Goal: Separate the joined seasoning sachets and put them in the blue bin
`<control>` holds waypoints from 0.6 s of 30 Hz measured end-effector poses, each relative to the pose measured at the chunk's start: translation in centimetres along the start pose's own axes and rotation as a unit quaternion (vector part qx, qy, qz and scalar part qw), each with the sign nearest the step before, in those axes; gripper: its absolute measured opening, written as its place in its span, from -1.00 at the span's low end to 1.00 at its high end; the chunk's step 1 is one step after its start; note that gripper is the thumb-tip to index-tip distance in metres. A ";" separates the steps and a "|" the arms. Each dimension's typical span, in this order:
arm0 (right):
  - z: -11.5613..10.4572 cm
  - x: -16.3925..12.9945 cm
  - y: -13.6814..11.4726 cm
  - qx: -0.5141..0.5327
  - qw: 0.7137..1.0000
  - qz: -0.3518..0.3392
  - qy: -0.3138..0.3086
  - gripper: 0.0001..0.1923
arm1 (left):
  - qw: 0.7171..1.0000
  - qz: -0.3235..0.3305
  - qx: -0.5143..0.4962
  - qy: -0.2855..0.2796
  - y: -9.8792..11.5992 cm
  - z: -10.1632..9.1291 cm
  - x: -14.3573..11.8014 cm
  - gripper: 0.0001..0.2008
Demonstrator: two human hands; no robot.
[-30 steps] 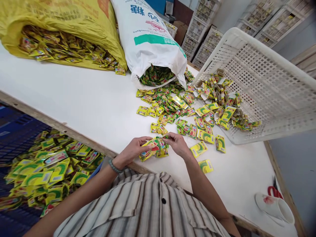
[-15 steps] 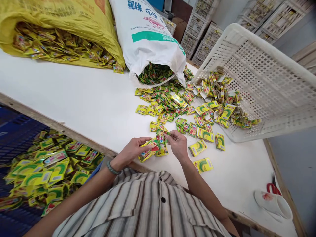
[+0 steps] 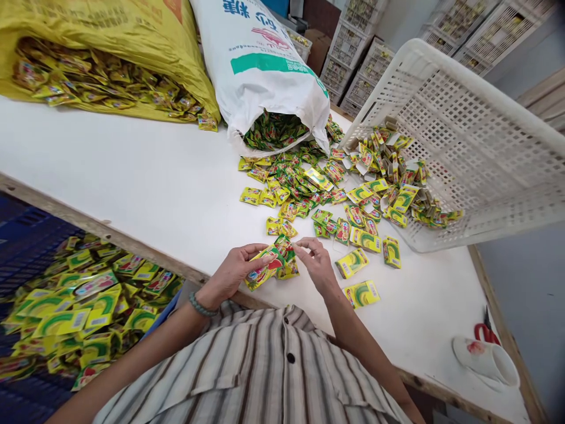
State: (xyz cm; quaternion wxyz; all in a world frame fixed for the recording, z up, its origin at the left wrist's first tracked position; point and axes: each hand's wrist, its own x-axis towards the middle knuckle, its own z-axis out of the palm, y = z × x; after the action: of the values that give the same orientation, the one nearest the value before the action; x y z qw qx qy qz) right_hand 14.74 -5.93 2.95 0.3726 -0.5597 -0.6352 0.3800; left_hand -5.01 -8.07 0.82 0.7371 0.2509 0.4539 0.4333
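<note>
My left hand (image 3: 233, 272), with a beaded bracelet at the wrist, is closed around a small yellow and green cardboard box (image 3: 261, 274) near the table's front edge. At the box's far right end, a green candy packet (image 3: 285, 247) lies against it. The thumb and fingertips of my right hand (image 3: 316, 265) are pinched at that packet's right edge. Just below sits a yellow packet (image 3: 289, 271), partly covered. Several loose packets (image 3: 280, 227) lie beyond my hands. Flat yellow boxes (image 3: 352, 262) rest right of my right hand.
A white sack (image 3: 269, 88) spills packets onto the white table (image 3: 154, 171). Left of it is a yellow bag (image 3: 110, 17) of packets. A tipped white crate (image 3: 477, 129) holds small boxes. A blue crate (image 3: 26, 235) of filled boxes stands below left. Scissors (image 3: 486, 333) and a mug (image 3: 485, 360) lie right.
The green packet has turned and moved closer against the end of the box. My right fingers have drawn slightly right, toward the packet's edge. My left hand keeps hold of the box.
</note>
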 end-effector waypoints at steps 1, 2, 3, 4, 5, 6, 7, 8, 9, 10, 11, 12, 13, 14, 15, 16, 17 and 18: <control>-0.1 0.2 -0.1 -0.007 1.000 -0.007 0.014 -0.81 | 1.000 0.007 0.009 0.000 0.0 0.1 0.0 -0.53; -0.1 0.3 -0.3 -0.018 0.999 -0.019 0.025 -0.83 | 1.000 0.012 0.017 0.000 0.1 0.2 0.0 -0.54; 0.1 0.4 -0.3 -0.029 0.999 -0.030 0.027 -0.85 | 1.000 0.014 0.023 0.000 0.1 0.3 0.0 -0.55; 0.4 0.4 -0.3 -0.037 0.998 -0.038 0.017 -0.86 | 1.000 0.013 0.025 0.001 0.0 0.3 -0.1 -0.55; 0.7 0.3 -0.3 -0.043 0.998 -0.038 0.000 -0.87 | 1.000 0.009 0.024 0.002 0.0 0.4 -0.1 -0.55; 1.1 0.2 -0.2 -0.045 0.998 -0.031 -0.020 -0.87 | 1.000 0.004 0.021 0.002 -0.1 0.4 -0.1 -0.55; 1.5 0.0 -0.1 -0.046 0.998 -0.020 -0.040 -0.87 | 1.000 -0.001 0.016 0.001 -0.2 0.4 -0.2 -0.55; 1.8 -0.2 -0.1 -0.046 0.997 -0.007 -0.056 -0.86 | 1.000 -0.004 0.007 0.001 -0.3 0.4 -0.2 -0.56; 2.1 -0.4 0.0 -0.044 0.997 0.005 -0.070 -0.83 | 1.000 -0.006 -0.005 0.000 -0.4 0.4 -0.2 -0.56; 2.2 -0.6 0.0 -0.042 0.996 0.014 -0.079 -0.78 | 1.000 -0.006 -0.017 0.002 -0.5 0.4 -0.3 -0.56; 2.3 -0.8 -0.1 -0.040 0.995 0.020 -0.086 -0.75 | 1.000 -0.004 -0.029 0.006 -0.6 0.3 -0.3 -0.57; 2.3 -1.0 -0.1 -0.038 0.995 0.023 -0.094 -0.73 | 0.999 -0.002 -0.041 0.014 -0.7 0.3 -0.3 -0.58; 2.3 -1.2 -0.1 -0.035 0.994 0.025 -0.100 -0.73 | 0.999 0.000 -0.049 0.023 -0.8 0.3 -0.3 -0.58; 2.3 -1.4 -0.2 -0.032 0.994 0.028 -0.102 -0.75 | 0.998 0.001 -0.054 0.029 -0.8 0.3 -0.3 -0.59; 2.2 -1.5 -0.2 -0.027 0.994 0.033 -0.097 -0.79 | 0.998 0.002 -0.054 0.032 -0.8 0.4 -0.3 -0.59; 2.2 -1.6 -0.1 -0.021 0.995 0.041 -0.085 -0.81 | 0.998 0.005 -0.051 0.030 -0.8 0.4 -0.3 -0.59; 2.2 -1.8 -0.1 -0.016 0.996 0.050 -0.066 -0.83 | 0.999 0.008 -0.044 0.026 -0.8 0.5 -0.3 -0.59; 2.2 -1.9 -0.1 -0.013 0.998 0.054 -0.042 -0.84 | 0.999 0.013 -0.036 0.022 -0.7 0.5 -0.3 -0.59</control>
State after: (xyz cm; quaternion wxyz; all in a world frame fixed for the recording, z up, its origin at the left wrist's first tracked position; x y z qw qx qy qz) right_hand 12.87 -7.95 1.97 0.3168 -0.5817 -0.6241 0.4145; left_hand -4.30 -8.70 0.65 0.7298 0.2209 0.4509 0.4640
